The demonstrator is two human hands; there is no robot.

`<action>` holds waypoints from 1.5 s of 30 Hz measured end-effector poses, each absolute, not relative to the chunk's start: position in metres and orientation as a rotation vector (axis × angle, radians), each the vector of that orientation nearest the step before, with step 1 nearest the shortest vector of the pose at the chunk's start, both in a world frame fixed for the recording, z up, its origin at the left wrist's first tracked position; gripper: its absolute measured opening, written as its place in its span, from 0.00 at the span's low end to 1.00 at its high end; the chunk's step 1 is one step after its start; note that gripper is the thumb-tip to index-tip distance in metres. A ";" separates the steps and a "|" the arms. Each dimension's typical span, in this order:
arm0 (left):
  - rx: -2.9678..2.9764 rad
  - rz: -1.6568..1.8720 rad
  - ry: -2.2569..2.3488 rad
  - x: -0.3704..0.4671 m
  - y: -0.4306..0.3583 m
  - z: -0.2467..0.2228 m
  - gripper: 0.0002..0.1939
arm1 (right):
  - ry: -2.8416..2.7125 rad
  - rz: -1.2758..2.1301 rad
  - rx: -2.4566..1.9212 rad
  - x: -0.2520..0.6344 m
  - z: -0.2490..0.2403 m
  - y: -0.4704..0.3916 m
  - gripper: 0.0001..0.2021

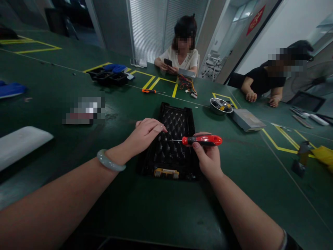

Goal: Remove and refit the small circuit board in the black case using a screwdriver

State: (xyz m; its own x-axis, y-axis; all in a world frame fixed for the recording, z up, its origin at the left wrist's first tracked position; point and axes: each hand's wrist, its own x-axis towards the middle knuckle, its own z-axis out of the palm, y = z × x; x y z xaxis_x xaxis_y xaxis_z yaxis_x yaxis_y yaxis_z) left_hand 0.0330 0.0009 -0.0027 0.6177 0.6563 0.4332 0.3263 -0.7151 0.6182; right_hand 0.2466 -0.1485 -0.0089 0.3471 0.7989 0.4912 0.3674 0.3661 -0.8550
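Note:
A black rectangular casing (170, 149) lies on the green table in front of me, with rows of small raised shapes inside. At its near end sits an orange-yellow circuit board (166, 173) with a pale connector. My right hand (210, 158) is closed around a screwdriver (204, 140) with a red and black handle; its thin shaft points left across the casing. Over the casing's left edge rests my left hand (148, 133), fingers stretched out and holding nothing that I can see. Its fingertips are close to the screwdriver's tip, whose exact contact is unclear.
Beyond the casing lie an orange screwdriver (148, 91), a black tray (108, 76) and a bundle of wires (187, 82). A metal bowl (221, 106) and a grey box (247, 119) stand to the right. Two people sit across the table. A white cover (24, 144) lies left.

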 end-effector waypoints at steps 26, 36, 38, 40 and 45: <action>2.419 0.791 0.782 0.033 0.000 0.000 0.19 | -0.960 0.424 -1.164 0.252 -0.006 -0.140 0.10; 2.471 0.789 0.679 0.033 -0.001 0.000 0.18 | -0.735 0.429 -0.978 0.263 -0.004 -0.138 0.07; 2.502 0.781 0.632 0.033 -0.003 0.000 0.17 | -0.791 0.422 -0.952 0.263 0.000 -0.139 0.06; 2.530 0.772 0.582 0.033 -0.004 0.001 0.17 | -0.858 0.406 -0.918 0.262 0.004 -0.141 0.05; 2.561 0.729 0.500 0.033 -0.007 0.005 0.18 | -0.971 0.413 -0.903 0.258 0.017 -0.146 0.06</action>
